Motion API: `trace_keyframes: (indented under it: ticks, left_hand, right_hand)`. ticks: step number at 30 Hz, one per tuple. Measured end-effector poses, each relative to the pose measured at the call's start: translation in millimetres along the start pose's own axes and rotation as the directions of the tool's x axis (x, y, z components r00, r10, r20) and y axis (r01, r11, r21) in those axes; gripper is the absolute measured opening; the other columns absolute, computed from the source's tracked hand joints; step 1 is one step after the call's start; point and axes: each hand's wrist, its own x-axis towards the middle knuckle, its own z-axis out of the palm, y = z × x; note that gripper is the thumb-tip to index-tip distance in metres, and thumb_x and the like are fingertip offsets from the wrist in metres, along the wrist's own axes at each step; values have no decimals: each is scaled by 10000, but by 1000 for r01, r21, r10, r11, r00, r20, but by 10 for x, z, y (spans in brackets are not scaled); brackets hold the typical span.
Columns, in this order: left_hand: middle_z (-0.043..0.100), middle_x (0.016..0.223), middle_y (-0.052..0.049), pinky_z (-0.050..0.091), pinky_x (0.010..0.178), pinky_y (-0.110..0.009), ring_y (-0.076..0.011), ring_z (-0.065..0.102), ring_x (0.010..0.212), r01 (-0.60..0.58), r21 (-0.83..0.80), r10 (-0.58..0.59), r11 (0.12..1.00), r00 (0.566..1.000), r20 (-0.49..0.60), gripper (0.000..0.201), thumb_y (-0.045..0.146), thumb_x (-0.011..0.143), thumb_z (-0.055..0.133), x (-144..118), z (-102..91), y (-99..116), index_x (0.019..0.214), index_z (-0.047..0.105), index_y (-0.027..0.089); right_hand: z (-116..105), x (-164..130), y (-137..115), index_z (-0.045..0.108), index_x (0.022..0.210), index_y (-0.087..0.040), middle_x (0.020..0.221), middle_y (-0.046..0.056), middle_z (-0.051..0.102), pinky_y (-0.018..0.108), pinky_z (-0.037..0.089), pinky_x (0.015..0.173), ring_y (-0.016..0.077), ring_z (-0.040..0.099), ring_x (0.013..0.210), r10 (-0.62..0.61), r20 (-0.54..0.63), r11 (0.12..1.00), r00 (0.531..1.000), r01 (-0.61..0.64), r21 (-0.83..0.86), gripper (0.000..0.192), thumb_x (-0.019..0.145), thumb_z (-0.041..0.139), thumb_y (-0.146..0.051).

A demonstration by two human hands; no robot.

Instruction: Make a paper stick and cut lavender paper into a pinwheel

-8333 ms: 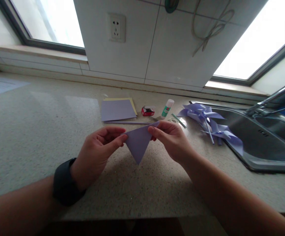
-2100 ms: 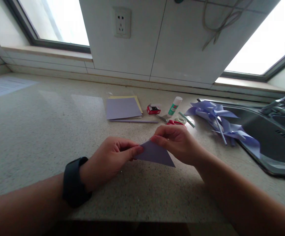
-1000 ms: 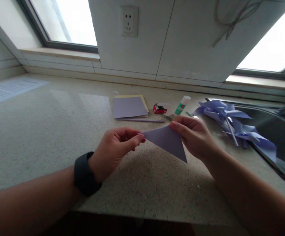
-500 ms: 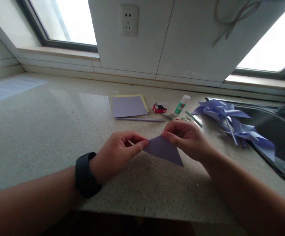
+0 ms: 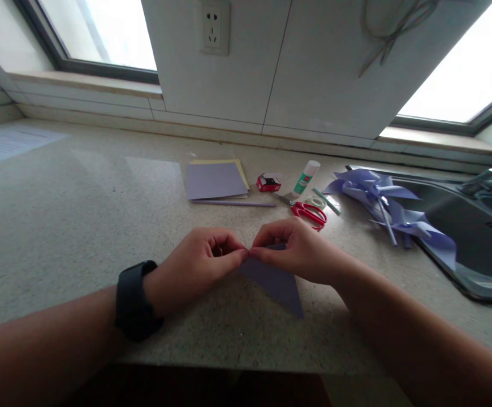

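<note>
A folded sheet of purple paper (image 5: 276, 284) hangs in front of me over the counter, its pointed corner aimed down and right. My left hand (image 5: 203, 265), with a dark watch on the wrist, pinches its upper left corner. Right beside those fingertips, my right hand (image 5: 290, 246) pinches the upper edge, thumb and finger nearly touching the left ones. Part of the paper is hidden behind the right hand. Just beyond that hand lie red-handled scissors (image 5: 309, 213).
Farther back are a stack of purple and yellow paper (image 5: 217, 180), a purple stick (image 5: 233, 203), a red box (image 5: 268, 182), a glue stick (image 5: 306, 178), a tape roll (image 5: 316, 202) and a green stick (image 5: 326, 201). Purple pinwheels (image 5: 369, 186) rest at the sink (image 5: 462, 249).
My right hand has slid left along the paper's upper edge to meet my left fingertips. The paper's free corner has swung lower. The scissors' handles have come into sight.
</note>
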Motion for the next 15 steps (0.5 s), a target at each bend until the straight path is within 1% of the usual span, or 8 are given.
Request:
trace_keyframes:
  ticks: [4,8,12,15]
  left_hand:
    - [675,733,-7,427,625,-252,-146,579,689,22,-41,-22,999,1000,12,240,391,881,671,30,-25,17,789,716,174]
    - [649,697,13,403,597,-238,-122,547,647,44,-80,-41,996,998,38,235,384,873,679,64,-55,32,777,705,171]
    - [630,666,18,389,583,-236,-113,528,616,80,-81,-78,993,997,28,248,389,864,684,80,-70,27,763,691,162]
    - [636,652,12,400,591,-241,-115,534,612,76,-79,-75,994,997,17,269,398,862,684,83,-75,23,737,683,160]
  right_hand:
    - [-29,15,21,722,771,-155,661,-8,641,215,378,510,93,533,590,-20,20,994,1000,17,109,238,891,684,-357]
    - [-108,9,58,699,752,-157,650,-13,613,219,357,495,91,503,577,-3,38,986,999,-3,164,275,890,690,-395]
    - [-206,-11,114,680,727,-166,646,-11,594,237,363,505,103,500,583,18,29,989,999,-22,147,295,877,699,-419]
    - [-258,-20,151,679,728,-176,662,-3,607,252,372,519,114,516,597,25,19,992,999,-27,119,314,883,684,-449]
